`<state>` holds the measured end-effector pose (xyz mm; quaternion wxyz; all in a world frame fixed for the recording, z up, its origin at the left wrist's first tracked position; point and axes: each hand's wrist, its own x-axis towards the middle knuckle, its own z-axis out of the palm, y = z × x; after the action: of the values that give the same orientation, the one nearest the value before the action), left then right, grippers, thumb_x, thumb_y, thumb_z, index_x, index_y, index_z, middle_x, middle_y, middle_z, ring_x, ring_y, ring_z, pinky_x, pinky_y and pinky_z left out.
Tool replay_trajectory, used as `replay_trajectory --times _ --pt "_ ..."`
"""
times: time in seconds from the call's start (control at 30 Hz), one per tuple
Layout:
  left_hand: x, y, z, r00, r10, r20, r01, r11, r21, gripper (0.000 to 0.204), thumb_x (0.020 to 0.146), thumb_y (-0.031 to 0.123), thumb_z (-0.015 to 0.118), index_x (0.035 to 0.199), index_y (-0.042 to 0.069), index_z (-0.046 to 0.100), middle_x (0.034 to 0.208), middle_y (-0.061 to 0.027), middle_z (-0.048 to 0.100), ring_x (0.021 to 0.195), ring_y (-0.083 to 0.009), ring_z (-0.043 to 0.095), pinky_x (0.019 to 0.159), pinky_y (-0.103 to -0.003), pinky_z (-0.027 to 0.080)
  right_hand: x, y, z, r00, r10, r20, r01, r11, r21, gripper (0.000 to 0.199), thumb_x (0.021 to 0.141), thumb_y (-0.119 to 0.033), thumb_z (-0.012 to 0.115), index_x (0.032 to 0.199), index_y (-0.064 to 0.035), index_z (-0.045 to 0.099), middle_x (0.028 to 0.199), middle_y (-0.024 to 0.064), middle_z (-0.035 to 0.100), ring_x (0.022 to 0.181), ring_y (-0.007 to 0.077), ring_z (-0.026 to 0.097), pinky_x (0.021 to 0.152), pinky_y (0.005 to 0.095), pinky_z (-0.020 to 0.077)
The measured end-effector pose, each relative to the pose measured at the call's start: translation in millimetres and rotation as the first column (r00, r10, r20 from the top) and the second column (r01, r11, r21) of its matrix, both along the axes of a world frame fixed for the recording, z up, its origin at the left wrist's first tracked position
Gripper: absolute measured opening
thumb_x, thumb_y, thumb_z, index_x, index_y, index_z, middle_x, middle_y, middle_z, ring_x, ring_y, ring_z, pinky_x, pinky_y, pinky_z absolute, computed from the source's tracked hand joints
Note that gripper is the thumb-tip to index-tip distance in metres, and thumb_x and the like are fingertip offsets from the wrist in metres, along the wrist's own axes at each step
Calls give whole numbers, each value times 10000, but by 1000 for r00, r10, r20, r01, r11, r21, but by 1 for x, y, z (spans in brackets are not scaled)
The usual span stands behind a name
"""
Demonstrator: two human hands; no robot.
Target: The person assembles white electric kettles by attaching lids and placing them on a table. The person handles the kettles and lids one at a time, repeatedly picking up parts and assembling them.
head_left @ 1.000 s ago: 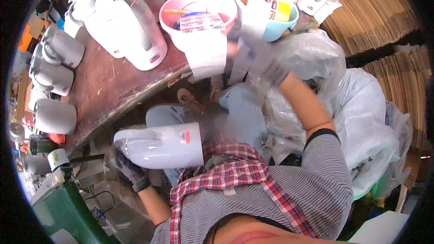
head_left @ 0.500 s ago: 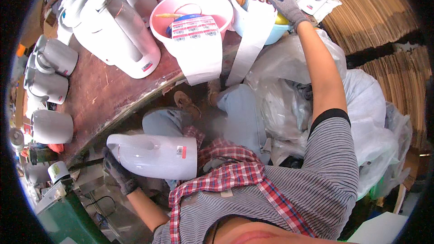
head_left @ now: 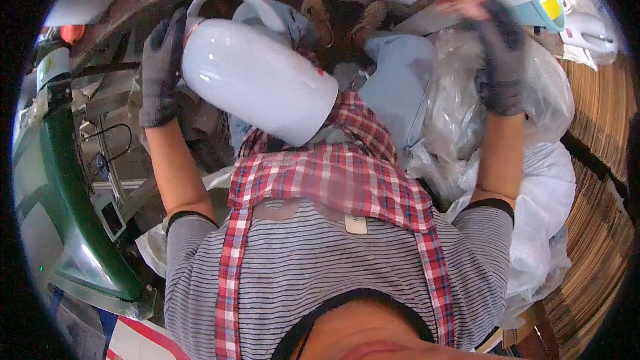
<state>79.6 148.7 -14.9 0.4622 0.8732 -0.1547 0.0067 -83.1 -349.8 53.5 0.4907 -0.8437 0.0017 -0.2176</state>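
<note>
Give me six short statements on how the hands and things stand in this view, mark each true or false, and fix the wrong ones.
1. The left hand holds the jug by one end. True.
2. The jug stands upright. False: it is tipped on its side.
3. Both hands grip the jug. False: the right hand is apart from it, off to the right.
4. Each hand wears a dark glove. True.
5. The apron is plain yellow. False: the apron is checked, mostly red and white.
6. The shirt is striped. True.
</note>
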Motion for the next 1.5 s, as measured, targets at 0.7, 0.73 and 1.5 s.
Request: replay_trajectory --times 0.7,0.73,1.5 --pt "79 -14 -51 889 -412 197 94 588 803 487 955 272 555 1433 221 472 1239 -189 626 1069 -426 619 915 -507 502 -33 171 -64 734 527 -428 -177 757 629 246 861 -226 761 1002 -33 703 905 1 683 825 78 591 749 247 489" --pt "79 -14 -51 873 -435 220 61 545 836 483 957 279 554 1430 218 477 1244 -190 624 1086 -418 614 920 -495 502 -34 173 -66 738 515 -435 -179 772 610 244 870 -224 752 1009 -30 698 903 2 676 821 82 588 744 245 485" --pt "51 -45 -14 883 -206 -422 184 979 -92 400 1007 230 545 1311 -23 599 1226 -134 658 1067 -204 612 952 -341 481 -195 50 -136 889 -274 -367 381 887 259 443 920 -211 707 1299 -40 557 1170 83 688 1068 155 658 928 310 527"
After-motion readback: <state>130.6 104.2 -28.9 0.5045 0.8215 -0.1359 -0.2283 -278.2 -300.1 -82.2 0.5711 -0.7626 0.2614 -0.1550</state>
